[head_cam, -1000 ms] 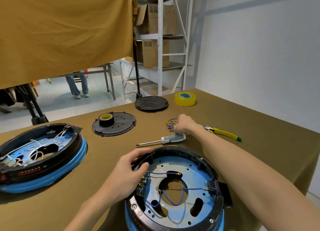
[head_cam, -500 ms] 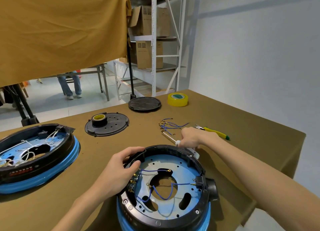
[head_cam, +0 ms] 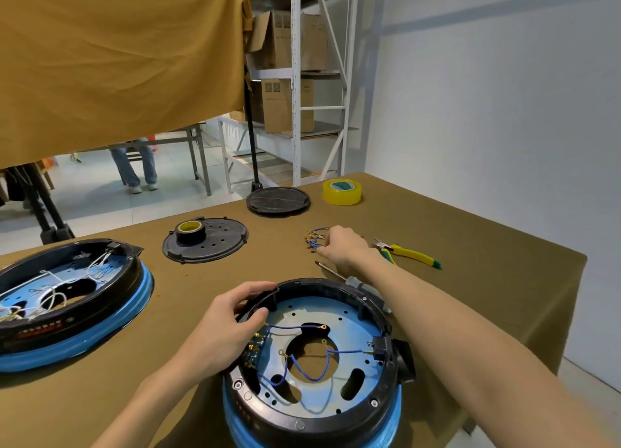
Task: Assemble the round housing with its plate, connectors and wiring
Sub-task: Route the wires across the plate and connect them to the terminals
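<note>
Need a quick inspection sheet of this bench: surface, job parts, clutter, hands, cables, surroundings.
Surface: table under a brown cloth.
Job's things: round housing, black rim over a blue body, metal plate inside, connector at its right wall; loose blue wires behind it.
Clutter: second housing with white wiring at left; black perforated plate carrying a tape roll; black disc; yellow tape; pliers; screwdriver.
Hands: left hand grips the housing rim; right hand pinches the loose wires.
Cables: blue leads routed across the plate.
Surroundings: hanging yellow-brown cloth, metal shelving with cartons, a person's legs beyond.
</note>
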Available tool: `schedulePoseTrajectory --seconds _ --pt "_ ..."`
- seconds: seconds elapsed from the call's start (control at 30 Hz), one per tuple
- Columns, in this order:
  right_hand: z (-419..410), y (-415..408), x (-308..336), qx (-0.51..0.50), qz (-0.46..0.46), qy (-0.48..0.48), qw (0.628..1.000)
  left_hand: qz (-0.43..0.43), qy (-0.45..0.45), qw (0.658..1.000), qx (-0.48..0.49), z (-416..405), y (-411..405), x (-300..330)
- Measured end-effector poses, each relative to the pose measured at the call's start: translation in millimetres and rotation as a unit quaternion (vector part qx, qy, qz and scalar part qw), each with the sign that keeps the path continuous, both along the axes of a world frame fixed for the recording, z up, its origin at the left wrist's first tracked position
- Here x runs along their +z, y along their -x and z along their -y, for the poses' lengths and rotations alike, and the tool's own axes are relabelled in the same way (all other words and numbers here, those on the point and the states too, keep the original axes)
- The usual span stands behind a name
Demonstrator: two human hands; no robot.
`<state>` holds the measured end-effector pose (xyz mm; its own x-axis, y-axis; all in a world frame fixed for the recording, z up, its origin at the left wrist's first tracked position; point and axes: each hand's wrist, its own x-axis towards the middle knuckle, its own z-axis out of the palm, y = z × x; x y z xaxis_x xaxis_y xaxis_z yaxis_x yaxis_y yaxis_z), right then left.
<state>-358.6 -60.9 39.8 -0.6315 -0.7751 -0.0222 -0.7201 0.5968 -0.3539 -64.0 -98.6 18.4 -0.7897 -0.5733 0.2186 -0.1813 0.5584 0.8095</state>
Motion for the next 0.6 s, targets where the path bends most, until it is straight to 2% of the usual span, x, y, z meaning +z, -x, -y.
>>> schedulePoseTrajectory --seconds 0.1,0.2,0.3,0.4,0.5,0.6 --pt "9 2 -15 -0.006 -0.031 -0.009 0.999 -0.006 -0.008 1.0 -0.004 2 -1 -1" --pt "11 5 -16 -0.015 -0.019 0.028 0.999 -0.009 -0.017 1.0 -0.004 3 -1 -2" --pt "8 1 -5 -0.008 0.051 0.145 0.988 -0.009 -0.025 1.0 -0.004 3 0 -3" --pt "-4 -14 10 0.035 0.147 0.233 0.961 -0.011 -0.028 1.0 0.001 2 0 -2" --pt "-19 -30 19 0.071 0.236 0.273 0.93 -0.014 -0.031 0.999 0.0 -1 0 0" --pt "-27 -38 22 0.08 0.258 0.279 0.922 -0.016 -0.031 0.999 0.002 -3 -1 1"
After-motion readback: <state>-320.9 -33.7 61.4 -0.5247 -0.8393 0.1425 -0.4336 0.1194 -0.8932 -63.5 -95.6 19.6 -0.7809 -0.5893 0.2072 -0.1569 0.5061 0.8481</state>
